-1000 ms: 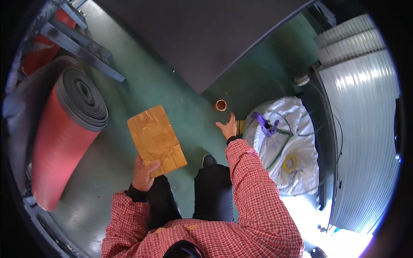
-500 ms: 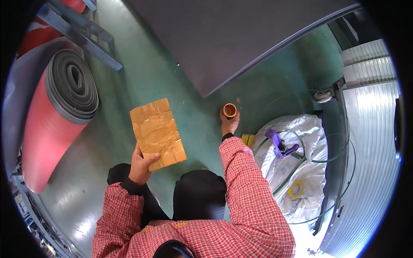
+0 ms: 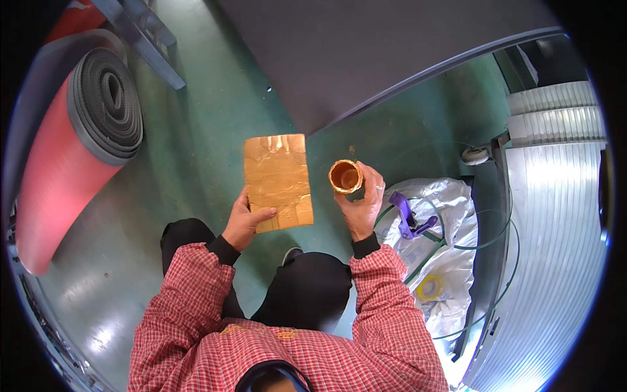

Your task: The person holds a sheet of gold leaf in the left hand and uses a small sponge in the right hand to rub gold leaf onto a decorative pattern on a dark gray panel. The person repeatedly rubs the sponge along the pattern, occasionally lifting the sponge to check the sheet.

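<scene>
My left hand (image 3: 247, 221) grips the lower left corner of a flat, gold-coloured rectangular board (image 3: 277, 179), thumb on top and fingers underneath. The board looks like painted cardboard with a creased, shiny face. To its right, my right hand (image 3: 363, 202) is wrapped around a small round gold-coloured cup (image 3: 336, 178). The cup's open mouth faces up and its hollow inside shows. A narrow gap separates cup and board, both held above the floor. A ring shows on one right-hand finger.
A dark tabletop (image 3: 385, 52) with a corner pointing at me lies ahead. Left stands a red and grey rolled mat (image 3: 72, 144). On my right, a white plastic sack (image 3: 450, 255) carries a purple tool (image 3: 408, 219), green strapping and a yellow ring (image 3: 429, 287). Corrugated panels (image 3: 555, 261) stand beyond.
The cup has come up and closer to me from near the floor. The board has shifted right and turned more upright, so the two are nearer each other.
</scene>
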`<action>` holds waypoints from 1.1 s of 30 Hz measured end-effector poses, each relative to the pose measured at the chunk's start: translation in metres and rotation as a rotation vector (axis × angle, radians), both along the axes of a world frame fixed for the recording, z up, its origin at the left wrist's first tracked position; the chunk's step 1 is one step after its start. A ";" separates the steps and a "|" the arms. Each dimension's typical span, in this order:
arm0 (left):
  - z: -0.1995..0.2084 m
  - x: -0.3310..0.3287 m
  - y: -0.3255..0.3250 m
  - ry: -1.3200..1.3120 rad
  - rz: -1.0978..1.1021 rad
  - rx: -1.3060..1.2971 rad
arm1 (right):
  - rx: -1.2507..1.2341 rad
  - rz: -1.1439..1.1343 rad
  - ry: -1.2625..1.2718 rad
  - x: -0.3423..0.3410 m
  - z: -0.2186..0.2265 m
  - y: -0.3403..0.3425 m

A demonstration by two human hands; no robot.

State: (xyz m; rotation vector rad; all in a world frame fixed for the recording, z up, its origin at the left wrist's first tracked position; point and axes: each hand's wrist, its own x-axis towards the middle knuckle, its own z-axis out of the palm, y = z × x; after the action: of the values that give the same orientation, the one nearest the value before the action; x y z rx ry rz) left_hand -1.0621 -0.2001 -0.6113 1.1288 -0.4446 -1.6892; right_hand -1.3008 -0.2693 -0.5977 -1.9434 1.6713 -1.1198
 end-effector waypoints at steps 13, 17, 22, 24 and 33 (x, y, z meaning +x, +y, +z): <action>0.008 -0.027 -0.015 0.096 -0.061 -0.010 | -0.076 0.214 0.346 0.019 0.063 -0.003; 0.005 -0.030 -0.017 0.109 -0.067 -0.029 | -0.107 0.239 0.429 0.022 0.063 -0.007; 0.005 -0.032 -0.019 0.145 -0.078 -0.032 | -0.131 0.253 0.483 0.025 0.066 -0.009; 0.006 -0.032 -0.020 0.160 -0.078 -0.030 | -0.139 0.249 0.500 0.026 0.066 -0.009; 0.005 -0.031 -0.019 0.180 -0.070 -0.031 | -0.175 0.264 0.517 0.029 0.068 -0.012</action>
State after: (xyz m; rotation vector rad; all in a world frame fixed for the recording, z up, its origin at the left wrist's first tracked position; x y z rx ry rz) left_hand -1.0929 -0.2194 -0.6065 0.9385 -0.3988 -1.8209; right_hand -1.2717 -0.2810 -0.5295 -2.6441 1.5101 -0.7221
